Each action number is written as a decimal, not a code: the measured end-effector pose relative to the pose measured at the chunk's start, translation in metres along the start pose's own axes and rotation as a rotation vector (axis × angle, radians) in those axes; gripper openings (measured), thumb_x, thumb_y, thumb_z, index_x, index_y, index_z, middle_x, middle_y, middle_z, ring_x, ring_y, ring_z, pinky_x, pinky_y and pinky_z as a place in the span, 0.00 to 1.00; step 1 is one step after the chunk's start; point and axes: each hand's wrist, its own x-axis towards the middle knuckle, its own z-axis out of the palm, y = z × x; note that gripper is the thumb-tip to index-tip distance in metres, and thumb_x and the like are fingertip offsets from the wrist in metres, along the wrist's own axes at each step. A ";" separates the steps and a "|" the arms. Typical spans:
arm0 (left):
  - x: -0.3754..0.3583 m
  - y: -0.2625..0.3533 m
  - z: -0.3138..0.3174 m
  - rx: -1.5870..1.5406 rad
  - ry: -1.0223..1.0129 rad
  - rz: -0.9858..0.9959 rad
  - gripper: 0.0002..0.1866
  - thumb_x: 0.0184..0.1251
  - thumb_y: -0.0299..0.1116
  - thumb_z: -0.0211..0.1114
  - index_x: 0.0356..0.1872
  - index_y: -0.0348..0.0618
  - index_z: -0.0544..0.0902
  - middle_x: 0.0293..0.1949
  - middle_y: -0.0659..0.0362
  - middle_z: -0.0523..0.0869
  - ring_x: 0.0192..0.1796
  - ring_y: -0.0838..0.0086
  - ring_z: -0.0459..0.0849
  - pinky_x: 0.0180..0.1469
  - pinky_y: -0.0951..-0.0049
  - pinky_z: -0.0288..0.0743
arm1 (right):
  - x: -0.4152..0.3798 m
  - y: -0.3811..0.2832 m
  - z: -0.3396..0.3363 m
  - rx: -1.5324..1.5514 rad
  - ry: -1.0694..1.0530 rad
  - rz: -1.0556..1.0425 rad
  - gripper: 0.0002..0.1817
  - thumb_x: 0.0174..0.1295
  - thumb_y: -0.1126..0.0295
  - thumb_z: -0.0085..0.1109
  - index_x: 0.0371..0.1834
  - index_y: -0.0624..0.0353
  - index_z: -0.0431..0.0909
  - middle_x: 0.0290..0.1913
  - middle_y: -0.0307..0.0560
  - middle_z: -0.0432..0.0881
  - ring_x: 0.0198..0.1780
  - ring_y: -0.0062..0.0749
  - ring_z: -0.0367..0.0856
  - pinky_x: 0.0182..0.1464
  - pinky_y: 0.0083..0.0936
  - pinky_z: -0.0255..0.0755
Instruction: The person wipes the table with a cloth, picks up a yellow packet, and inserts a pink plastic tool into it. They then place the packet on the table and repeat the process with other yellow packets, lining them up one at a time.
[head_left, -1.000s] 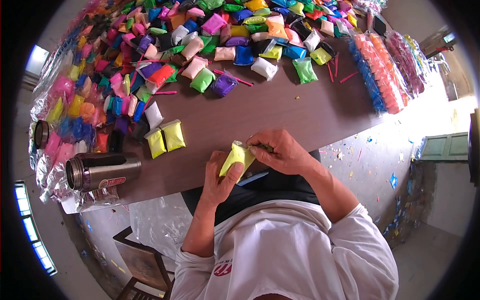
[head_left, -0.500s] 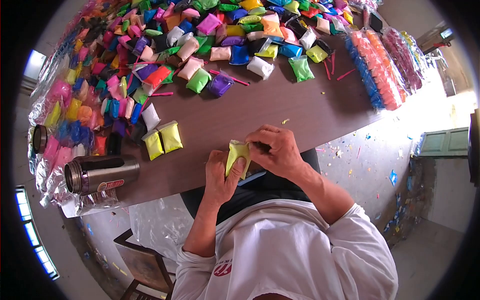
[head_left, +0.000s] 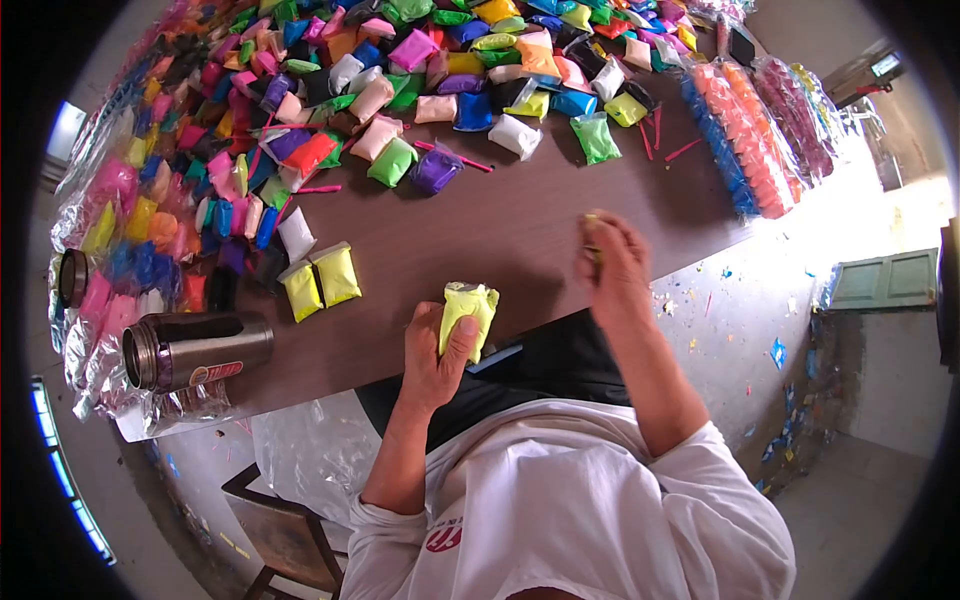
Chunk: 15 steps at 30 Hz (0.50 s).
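In my left hand [head_left: 436, 350] is a small plastic packet of pale yellow modelling clay [head_left: 467, 318], gripped upright with the thumb across its front. The packet's upper end looks crumpled; whether it is torn cannot be made out. My right hand [head_left: 618, 268] is raised apart from it, to the right, over the table near its front edge. Its fingers are pinched together and slightly blurred, with a small yellowish scrap [head_left: 594, 240] showing at them. Left of my hands, two brighter yellow packets [head_left: 320, 282] lie side by side on the brown tabletop [head_left: 450, 235].
A large heap of coloured clay packets [head_left: 400, 100] covers the table's back and left. A steel flask [head_left: 200, 350] lies on its side at the front left. Long bags of coloured pieces [head_left: 745, 135] lie at the right. A wooden chair [head_left: 285, 530] stands below left.
My right hand has left the packet's top and moved right and away from my body. The left hand keeps hold of the packet, which is now more fully visible.
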 end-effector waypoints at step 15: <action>0.010 0.009 -0.002 0.170 -0.060 0.163 0.19 0.72 0.48 0.57 0.30 0.43 0.82 0.26 0.58 0.84 0.29 0.62 0.78 0.40 0.65 0.66 | -0.056 -0.033 -0.073 -0.934 -0.058 -0.418 0.12 0.58 0.79 0.64 0.47 0.63 0.81 0.39 0.42 0.82 0.32 0.17 0.77 0.31 0.15 0.71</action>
